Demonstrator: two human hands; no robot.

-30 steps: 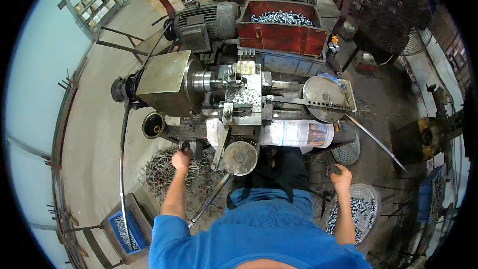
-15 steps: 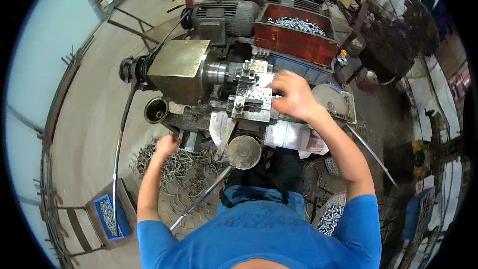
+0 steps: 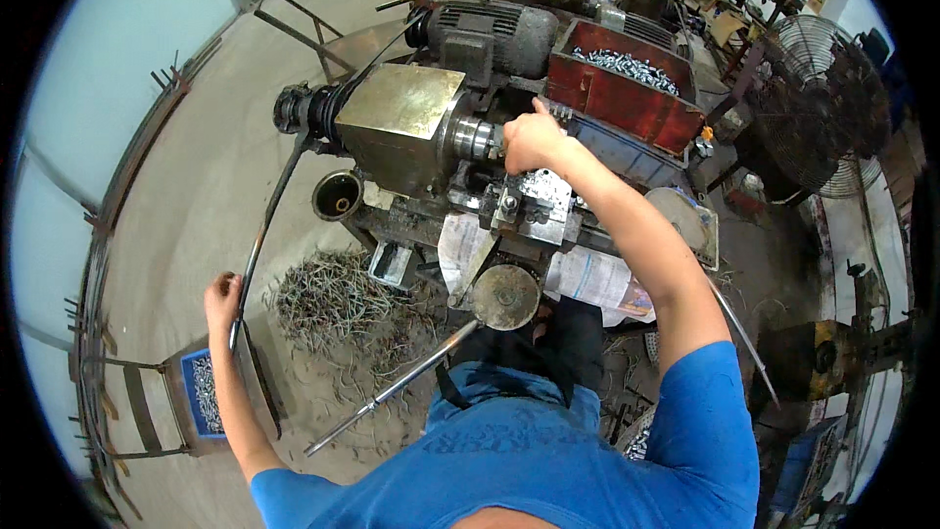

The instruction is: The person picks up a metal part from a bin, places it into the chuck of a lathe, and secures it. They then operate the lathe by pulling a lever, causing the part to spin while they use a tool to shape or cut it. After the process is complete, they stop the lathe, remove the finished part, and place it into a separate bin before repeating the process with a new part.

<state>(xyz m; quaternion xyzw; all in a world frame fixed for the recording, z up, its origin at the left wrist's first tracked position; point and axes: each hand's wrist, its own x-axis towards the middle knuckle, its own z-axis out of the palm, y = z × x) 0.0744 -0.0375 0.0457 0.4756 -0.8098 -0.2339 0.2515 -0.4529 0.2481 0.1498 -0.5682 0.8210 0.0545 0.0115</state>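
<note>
My left hand [image 3: 223, 302] is held out to the left with its fingers curled, right beside a long metal lever [image 3: 257, 253]. Whether it touches the lever or pinches something small, I cannot tell. My right hand [image 3: 534, 140] is over the lathe's tool slide [image 3: 543, 198], close to the spindle chuck [image 3: 474, 138]. Its fingers bend down around a part they hide, and one digit sticks up. The belt-driven headstock [image 3: 406, 127] has a flat brass-coloured cover. Below the slide is a round disc [image 3: 506, 297] with a shiny bar handle [image 3: 397, 387].
A red bin [image 3: 617, 98] of small metal parts stands behind the slide, beside a motor [image 3: 494, 34]. A blue tray [image 3: 201, 397] of parts sits low at left. Metal shavings [image 3: 328, 299] heap on the floor. A metal cup [image 3: 338, 196] hangs by the headstock; a fan [image 3: 818, 103] stands right.
My left hand has moved outward to the left, away from the shavings and to the lever. My right hand has shifted from the slide's right side onto it, nearer the chuck. The view has turned slightly.
</note>
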